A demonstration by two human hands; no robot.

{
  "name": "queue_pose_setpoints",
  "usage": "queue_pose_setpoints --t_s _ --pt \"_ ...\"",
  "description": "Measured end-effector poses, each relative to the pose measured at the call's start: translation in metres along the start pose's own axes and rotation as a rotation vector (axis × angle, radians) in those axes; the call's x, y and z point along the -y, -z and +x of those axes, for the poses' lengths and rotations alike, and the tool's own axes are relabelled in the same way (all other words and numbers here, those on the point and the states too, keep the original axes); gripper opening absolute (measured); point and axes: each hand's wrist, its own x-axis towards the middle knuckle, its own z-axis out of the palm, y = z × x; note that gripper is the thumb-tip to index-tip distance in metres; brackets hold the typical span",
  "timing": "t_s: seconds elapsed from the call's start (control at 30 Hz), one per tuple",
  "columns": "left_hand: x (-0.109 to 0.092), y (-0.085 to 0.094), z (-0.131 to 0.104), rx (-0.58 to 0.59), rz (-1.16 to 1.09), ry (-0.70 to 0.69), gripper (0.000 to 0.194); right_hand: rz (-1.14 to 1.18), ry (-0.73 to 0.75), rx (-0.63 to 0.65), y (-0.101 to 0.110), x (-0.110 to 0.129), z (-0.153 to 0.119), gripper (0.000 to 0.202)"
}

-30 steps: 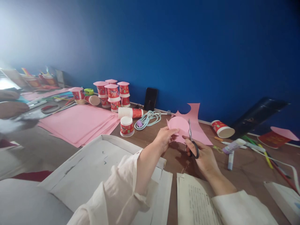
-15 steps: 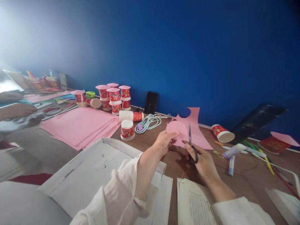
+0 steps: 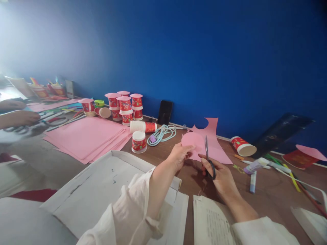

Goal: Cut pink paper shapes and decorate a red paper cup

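Note:
Between the thumb and fingers of my left hand (image 3: 180, 154) is a round pink paper disc (image 3: 192, 139), pinched at its lower edge. My right hand (image 3: 221, 173) grips black-handled scissors (image 3: 207, 149) by the loops, their blades pointing up just right of the disc. Whether the blades touch the disc's edge I cannot tell. Behind both hands lies a pink paper offcut (image 3: 214, 136) with curved cut-outs along its side; the disc overlaps part of it. My fingers hide the disc's lower part.
Pink sheets (image 3: 87, 136) lie left, near red paper cups (image 3: 125, 105) topped with pink discs. A coiled cable (image 3: 163, 134) and phone (image 3: 165, 111) are behind my left hand. Glue sticks (image 3: 255, 165) lie right; a booklet (image 3: 212, 221) in front. At far left are another person's hands (image 3: 21, 119).
My hands, the disc and the scissors hold nearly the same position. At far left, the other person's nearer hand has shifted slightly, and scissors now show beneath it.

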Motion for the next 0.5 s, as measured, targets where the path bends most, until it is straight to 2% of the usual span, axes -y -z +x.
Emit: queue_pose_setpoints --t_s 0.2,0.4,0.5 --pt "0.002 0.002 0.003 0.019 0.026 -0.008 0.030 0.058 -0.006 -0.021 0.000 -0.008 0.003 0.053" --pt "0.006 0.004 0.002 0.136 0.192 0.014 0.031 0.462 -0.013 -0.109 -0.004 -0.020 0.013 0.063" --pt "0.009 0.003 0.000 0.178 0.257 0.042 0.029 0.556 0.023 -0.141 -0.003 -0.021 0.016 0.061"
